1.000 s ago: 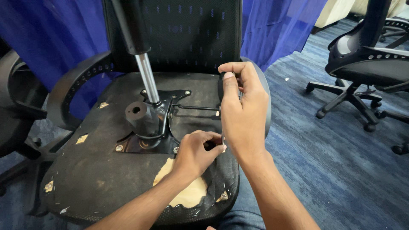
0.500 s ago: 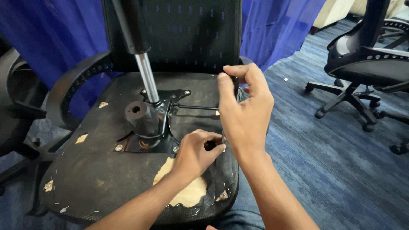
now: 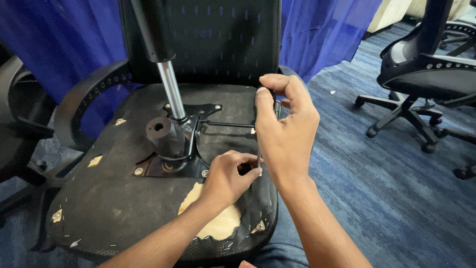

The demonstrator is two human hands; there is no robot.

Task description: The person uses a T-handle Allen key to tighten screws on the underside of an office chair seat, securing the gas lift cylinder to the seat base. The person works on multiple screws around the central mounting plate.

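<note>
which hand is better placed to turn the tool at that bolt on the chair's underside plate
Right, probably. The right hand pinches the upper end of the thin tool from above. The left hand is curled low at its tip beside the metal plate, seemingly steadying it.

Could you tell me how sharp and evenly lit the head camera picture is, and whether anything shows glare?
Head view: even, soft light, faint shadows; the right hand, left hand and upturned chair seat are sharp; the metal gas-lift column carries a bright glare streak; the office chair at far right is slightly soft, near the frame edge.
</note>
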